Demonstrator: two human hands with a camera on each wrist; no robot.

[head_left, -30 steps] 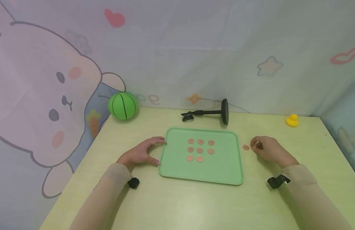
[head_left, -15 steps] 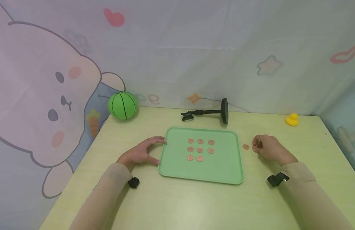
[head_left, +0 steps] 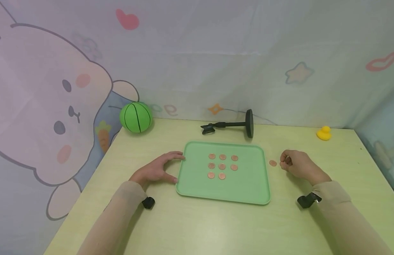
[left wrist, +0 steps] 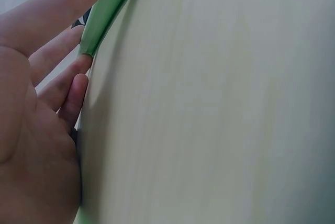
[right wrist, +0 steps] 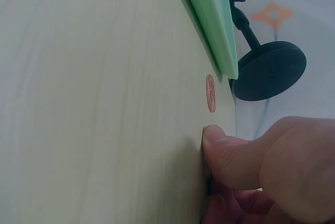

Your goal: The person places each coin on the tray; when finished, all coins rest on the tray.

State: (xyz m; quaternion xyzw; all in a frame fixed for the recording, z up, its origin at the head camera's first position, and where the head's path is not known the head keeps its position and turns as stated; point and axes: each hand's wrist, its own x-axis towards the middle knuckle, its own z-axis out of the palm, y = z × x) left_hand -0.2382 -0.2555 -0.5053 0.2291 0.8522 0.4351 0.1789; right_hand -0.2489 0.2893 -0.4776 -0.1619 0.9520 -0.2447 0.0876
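Small copper-coloured coins (head_left: 222,166) lie in rows on the green tray (head_left: 248,187), with two in the front row. One more coin (head_left: 273,163) lies flat on the table just right of the tray; the right wrist view shows this coin (right wrist: 210,93) too. My left hand (head_left: 157,168) rests at the tray's left edge, thumb and fingers spread and touching the rim. Beside the loose coin, my right hand (head_left: 299,164) touches the tabletop with thumb and fingers curled together. No coin shows between its fingertips, though the index finger is partly hidden by the thumb.
A black stand (head_left: 230,124) with a round base lies on its side behind the tray. At the back left is a green ball (head_left: 136,117), and a yellow toy duck (head_left: 324,133) sits at the back right. A printed curtain (head_left: 197,71) hangs behind the table.
My right hand has shifted slightly right, away from the loose coin, and then stayed put. The left hand, tray and coins have not visibly moved.
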